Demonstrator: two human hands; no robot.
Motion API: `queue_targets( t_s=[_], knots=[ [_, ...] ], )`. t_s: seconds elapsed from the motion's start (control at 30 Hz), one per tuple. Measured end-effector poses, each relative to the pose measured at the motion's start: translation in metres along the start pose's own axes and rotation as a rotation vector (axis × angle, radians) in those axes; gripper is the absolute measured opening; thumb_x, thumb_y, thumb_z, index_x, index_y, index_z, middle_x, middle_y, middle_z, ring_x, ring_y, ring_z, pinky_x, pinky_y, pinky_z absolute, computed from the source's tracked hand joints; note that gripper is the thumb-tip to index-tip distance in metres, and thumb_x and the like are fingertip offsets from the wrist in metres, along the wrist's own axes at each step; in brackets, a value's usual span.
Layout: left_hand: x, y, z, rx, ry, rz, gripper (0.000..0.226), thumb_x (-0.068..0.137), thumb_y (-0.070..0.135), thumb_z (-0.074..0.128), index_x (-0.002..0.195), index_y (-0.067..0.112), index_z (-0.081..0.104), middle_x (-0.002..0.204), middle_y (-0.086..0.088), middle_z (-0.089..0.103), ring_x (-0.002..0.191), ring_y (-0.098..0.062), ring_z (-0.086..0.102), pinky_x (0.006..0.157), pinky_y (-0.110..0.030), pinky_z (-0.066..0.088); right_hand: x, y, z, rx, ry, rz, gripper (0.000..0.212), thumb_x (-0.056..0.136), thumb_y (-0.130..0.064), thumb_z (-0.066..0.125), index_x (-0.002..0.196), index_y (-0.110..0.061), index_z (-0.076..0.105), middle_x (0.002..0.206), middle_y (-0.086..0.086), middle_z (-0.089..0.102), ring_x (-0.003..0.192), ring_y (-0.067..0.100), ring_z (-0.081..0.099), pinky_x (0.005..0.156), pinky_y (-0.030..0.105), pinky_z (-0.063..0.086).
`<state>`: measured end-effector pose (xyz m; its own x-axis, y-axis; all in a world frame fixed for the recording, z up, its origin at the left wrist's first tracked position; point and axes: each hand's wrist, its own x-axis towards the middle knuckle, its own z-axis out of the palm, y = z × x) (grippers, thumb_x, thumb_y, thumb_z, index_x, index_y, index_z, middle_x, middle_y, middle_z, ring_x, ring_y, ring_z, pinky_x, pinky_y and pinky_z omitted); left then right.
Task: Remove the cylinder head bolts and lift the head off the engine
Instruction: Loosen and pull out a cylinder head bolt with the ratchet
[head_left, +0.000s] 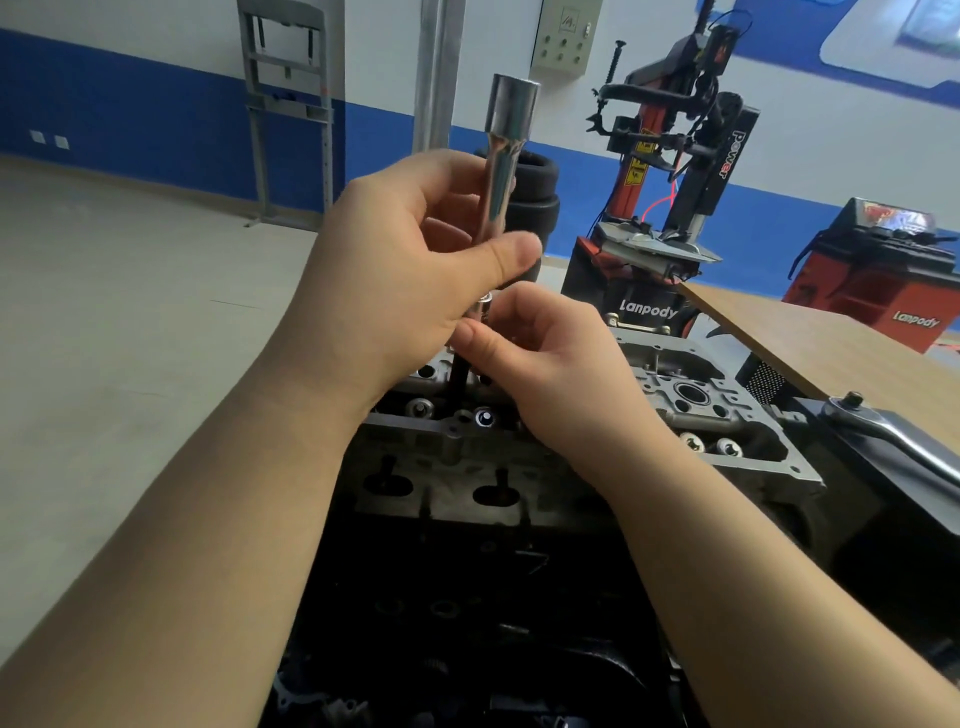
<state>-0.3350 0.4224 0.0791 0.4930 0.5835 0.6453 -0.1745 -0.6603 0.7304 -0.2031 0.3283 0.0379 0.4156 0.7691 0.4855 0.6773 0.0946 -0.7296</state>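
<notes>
The engine (467, 597) fills the lower middle of the view, dark and directly beneath both forearms, with the grey cylinder head (691, 415) on top of it running away to the right toward the desk (831, 353). A ratchet handle (893, 441) lies apart at the right edge, unattached. Above the near-left end of the head, the left hand (395, 280) holds a long chrome extension bar (501, 171) between thumb and curled fingers, its long axis close to upright, wide end uppermost. Just below, the right hand (550, 364) pinches a small socket (480, 306) at the bar's lower end. A black bolt shank (460, 384) hangs straight down from the socket toward its hole, so I judge the coming move is a lift along that vertical line. Other bolt heads (421, 408) sit seated nearby.
</notes>
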Motion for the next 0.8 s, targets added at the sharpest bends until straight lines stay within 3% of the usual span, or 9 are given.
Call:
queue_targets(
  t_s=[0.1,0.2,0.33,0.43,0.57,0.6,0.7,0.8],
  knots=[
    [0.0000,-0.0008,-0.0019,-0.101,-0.069,-0.031,0.036,0.103,0.013,0.068,0.134,0.030,0.068,0.113,0.012,0.079,0.103,-0.006,0.076,0.091,-0.038,0.064,-0.0013,-0.0012,-0.0015,-0.014,-0.028,-0.015,0.020,0.102,-0.035,0.067,0.090,-0.019,0.071,0.070,-0.010,0.067,0.064,0.005,0.058,0.065,0.031,0.046],
    [0.0022,-0.0018,-0.0051,-0.014,-0.042,-0.002,0.041,0.098,0.012,0.075,0.131,0.033,0.067,0.105,0.014,0.079,0.096,-0.004,0.077,0.088,-0.037,0.065,-0.0018,-0.0049,-0.0030,0.072,-0.103,0.010,0.018,0.101,-0.034,0.069,0.102,-0.017,0.075,0.089,0.004,0.076,0.082,0.023,0.070,0.078,0.047,0.058],
    [0.0007,-0.0004,-0.0027,0.096,0.057,0.024,0.037,0.085,0.035,0.089,0.113,0.043,0.064,0.091,0.017,0.072,0.086,0.001,0.072,0.078,-0.024,0.062,-0.0002,-0.0038,0.0002,-0.002,-0.077,0.031,0.033,0.088,-0.044,0.082,0.095,-0.016,0.067,0.079,0.001,0.070,0.067,0.007,0.060,0.063,0.033,0.052],
    [0.0000,-0.0005,-0.0005,0.004,0.023,-0.003,0.024,0.098,0.028,0.077,0.119,0.036,0.069,0.101,0.012,0.076,0.097,-0.004,0.074,0.088,-0.033,0.063,0.0001,-0.0015,-0.0018,-0.030,-0.076,0.012,0.021,0.095,-0.040,0.076,0.093,-0.020,0.069,0.072,-0.006,0.065,0.063,0.005,0.055,0.063,0.028,0.046],
    [-0.0004,0.0006,-0.0043,-0.049,-0.064,-0.027,0.030,0.104,0.012,0.067,0.125,0.033,0.063,0.105,0.010,0.080,0.093,-0.005,0.078,0.084,-0.036,0.066,-0.0002,-0.0038,-0.0043,0.061,-0.145,0.009,0.014,0.102,-0.027,0.069,0.107,-0.017,0.077,0.094,0.001,0.078,0.091,0.020,0.073,0.089,0.046,0.058],
    [-0.0001,0.0009,-0.0046,-0.019,-0.044,-0.015,0.030,0.101,0.015,0.072,0.121,0.035,0.062,0.102,0.012,0.079,0.090,-0.002,0.078,0.082,-0.034,0.066,0.0002,-0.0041,-0.0042,0.090,-0.154,0.023,0.014,0.100,-0.029,0.072,0.106,-0.017,0.076,0.095,0.000,0.079,0.092,0.021,0.074,0.089,0.046,0.059],
    [-0.0009,0.0009,-0.0023,0.089,0.049,0.019,0.039,0.085,0.032,0.089,0.108,0.039,0.058,0.088,0.017,0.075,0.082,0.004,0.073,0.071,-0.017,0.060,0.0010,-0.0037,-0.0008,0.035,-0.121,0.031,0.024,0.091,-0.039,0.081,0.090,-0.018,0.068,0.071,-0.014,0.068,0.063,0.001,0.061,0.063,0.023,0.049],
    [-0.0020,0.0006,0.0017,0.098,0.074,0.030,0.042,0.086,0.039,0.087,0.112,0.034,0.054,0.084,0.015,0.071,0.083,0.006,0.070,0.070,-0.009,0.055,0.0011,-0.0024,-0.0001,-0.068,-0.137,0.003,0.027,0.096,-0.040,0.075,0.091,-0.015,0.068,0.072,-0.005,0.066,0.064,0.008,0.056,0.062,0.035,0.049]
  ],
)
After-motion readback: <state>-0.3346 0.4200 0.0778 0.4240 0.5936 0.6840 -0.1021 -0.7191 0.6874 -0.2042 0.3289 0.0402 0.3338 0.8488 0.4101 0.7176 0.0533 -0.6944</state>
